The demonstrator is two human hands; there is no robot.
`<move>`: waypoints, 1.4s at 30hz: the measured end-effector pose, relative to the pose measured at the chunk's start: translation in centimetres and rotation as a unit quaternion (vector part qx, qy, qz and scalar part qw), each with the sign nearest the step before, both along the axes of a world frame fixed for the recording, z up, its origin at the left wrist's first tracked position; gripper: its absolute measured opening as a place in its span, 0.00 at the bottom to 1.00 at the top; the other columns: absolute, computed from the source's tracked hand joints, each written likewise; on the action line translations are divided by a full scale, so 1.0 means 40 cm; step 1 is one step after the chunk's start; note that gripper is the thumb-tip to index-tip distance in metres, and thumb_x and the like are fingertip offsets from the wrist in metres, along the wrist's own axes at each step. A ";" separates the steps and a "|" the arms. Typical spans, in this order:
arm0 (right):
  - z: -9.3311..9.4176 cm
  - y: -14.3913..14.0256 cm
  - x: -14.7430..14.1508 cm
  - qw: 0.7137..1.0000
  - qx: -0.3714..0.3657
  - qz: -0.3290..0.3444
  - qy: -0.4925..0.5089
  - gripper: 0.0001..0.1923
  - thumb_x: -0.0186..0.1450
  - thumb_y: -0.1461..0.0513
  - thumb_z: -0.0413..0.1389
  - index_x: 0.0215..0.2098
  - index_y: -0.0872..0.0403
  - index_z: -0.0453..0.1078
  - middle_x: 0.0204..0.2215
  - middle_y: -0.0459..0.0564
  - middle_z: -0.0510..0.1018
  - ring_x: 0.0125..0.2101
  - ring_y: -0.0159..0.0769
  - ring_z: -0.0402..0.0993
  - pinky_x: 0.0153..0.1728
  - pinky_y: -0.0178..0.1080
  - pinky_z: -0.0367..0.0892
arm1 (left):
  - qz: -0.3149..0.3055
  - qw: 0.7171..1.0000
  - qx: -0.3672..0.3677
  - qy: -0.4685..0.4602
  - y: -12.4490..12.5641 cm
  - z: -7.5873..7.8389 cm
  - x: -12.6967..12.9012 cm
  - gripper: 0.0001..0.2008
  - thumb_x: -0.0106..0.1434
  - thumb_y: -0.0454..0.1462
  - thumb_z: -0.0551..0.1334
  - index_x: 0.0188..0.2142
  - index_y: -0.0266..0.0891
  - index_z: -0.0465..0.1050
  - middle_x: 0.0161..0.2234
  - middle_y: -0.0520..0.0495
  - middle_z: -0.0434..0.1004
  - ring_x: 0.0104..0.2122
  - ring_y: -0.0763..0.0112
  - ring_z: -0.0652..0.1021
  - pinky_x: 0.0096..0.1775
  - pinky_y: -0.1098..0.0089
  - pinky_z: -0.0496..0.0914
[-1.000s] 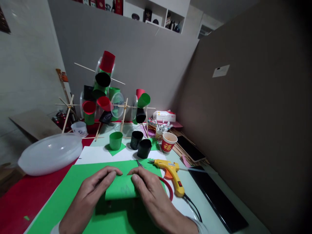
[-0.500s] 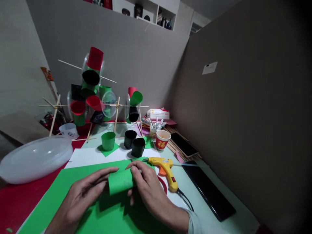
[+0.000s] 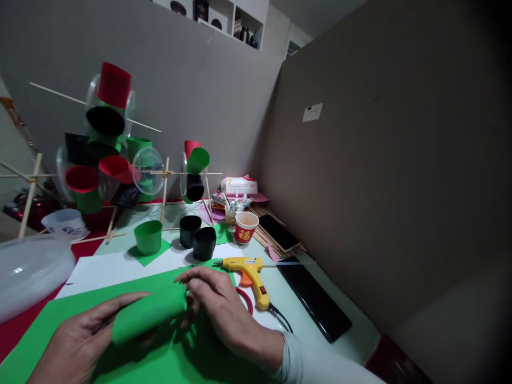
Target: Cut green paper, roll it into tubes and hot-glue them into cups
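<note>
Comparing this frame with the ones just before, we note that the green roll (image 3: 150, 313) has gone from lying nearly level, with both hands near its middle, to slanting, its right end raised and its left end low. It has also moved leftward in view; part of that is the camera turning, since the glue gun (image 3: 250, 265) and the black cups (image 3: 190, 232) have shifted left too. The left hand (image 3: 82, 336) grasps the low end, fingers stretched along the back. The right hand (image 3: 226, 304) has its fingers bent at the raised end, touching the edge; we cannot tell whether it pinches the paper or merely steadies it. Pencil-like marks, visible earlier on the outer face, are no longer seen, which suggests the roll has been turned. We judge that handling it by the ends leaves the curve between them unpressed, and that the paper is still being shaped; no seam or glue can be made out. Location: the roll is held above the green sheet (image 3: 160, 365), throwing a shadow on it. Surroundings on the desk (image 3: 338, 301): the gun lies just beyond the right hand, beside a red ring (image 3: 248, 301), and a green cup (image 3: 148, 238) stands upright past the sheet, left of the black ones.
</note>
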State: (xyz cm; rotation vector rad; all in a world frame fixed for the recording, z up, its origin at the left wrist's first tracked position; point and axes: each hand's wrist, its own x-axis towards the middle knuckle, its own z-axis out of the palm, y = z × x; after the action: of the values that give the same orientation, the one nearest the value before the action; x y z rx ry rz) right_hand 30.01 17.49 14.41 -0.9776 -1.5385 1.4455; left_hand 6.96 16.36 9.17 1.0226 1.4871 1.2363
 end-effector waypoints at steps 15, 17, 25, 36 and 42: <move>0.006 -0.016 0.002 0.996 0.004 0.086 0.008 0.14 0.69 0.67 0.51 0.34 0.54 0.80 0.16 0.41 0.75 0.16 0.29 0.73 0.21 0.29 0.70 | -0.103 0.993 -0.037 -0.039 -0.072 0.138 0.086 0.13 0.52 0.50 0.71 0.30 0.46 0.88 0.19 0.50 0.84 0.19 0.68 0.79 0.23 0.76 0.70; 0.001 -0.017 0.000 0.997 0.033 0.072 0.005 0.15 0.70 0.65 0.51 0.37 0.54 0.81 0.17 0.42 0.76 0.18 0.31 0.75 0.23 0.30 0.72 | -0.103 0.994 -0.023 -0.034 -0.067 0.134 0.083 0.13 0.54 0.50 0.71 0.33 0.47 0.88 0.21 0.51 0.85 0.20 0.67 0.80 0.24 0.75 0.71; -0.010 0.001 0.006 0.952 0.291 -0.037 -0.092 0.16 0.72 0.67 0.54 0.48 0.50 0.83 0.39 0.49 0.87 0.38 0.39 0.84 0.42 0.37 0.76 | 0.024 0.997 0.068 0.024 -0.025 0.117 0.047 0.21 0.46 0.57 0.76 0.34 0.47 0.88 0.37 0.47 0.90 0.42 0.51 0.85 0.40 0.65 0.80; -0.043 0.011 0.010 0.935 0.328 -0.087 -0.105 0.27 0.67 0.69 0.52 0.64 0.53 0.70 0.57 0.56 0.81 0.54 0.44 0.80 0.56 0.45 0.73 | -0.006 1.000 0.006 -0.021 -0.061 0.123 0.068 0.25 0.48 0.53 0.76 0.41 0.42 0.85 0.41 0.43 0.88 0.47 0.44 0.84 0.38 0.61 0.82; -0.033 0.016 0.007 0.965 0.234 -0.111 -0.025 0.22 0.69 0.65 0.56 0.61 0.51 0.71 0.49 0.53 0.83 0.43 0.39 0.81 0.43 0.38 0.76 | -0.044 0.995 0.005 -0.087 -0.073 0.159 0.095 0.19 0.48 0.51 0.76 0.36 0.45 0.87 0.41 0.43 0.89 0.52 0.43 0.83 0.44 0.57 0.82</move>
State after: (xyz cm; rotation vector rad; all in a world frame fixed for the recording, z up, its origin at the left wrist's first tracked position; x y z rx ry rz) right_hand 30.30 18.12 13.08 -0.8651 -1.6455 0.8502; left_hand 10.77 13.42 15.54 0.9510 1.2902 1.2391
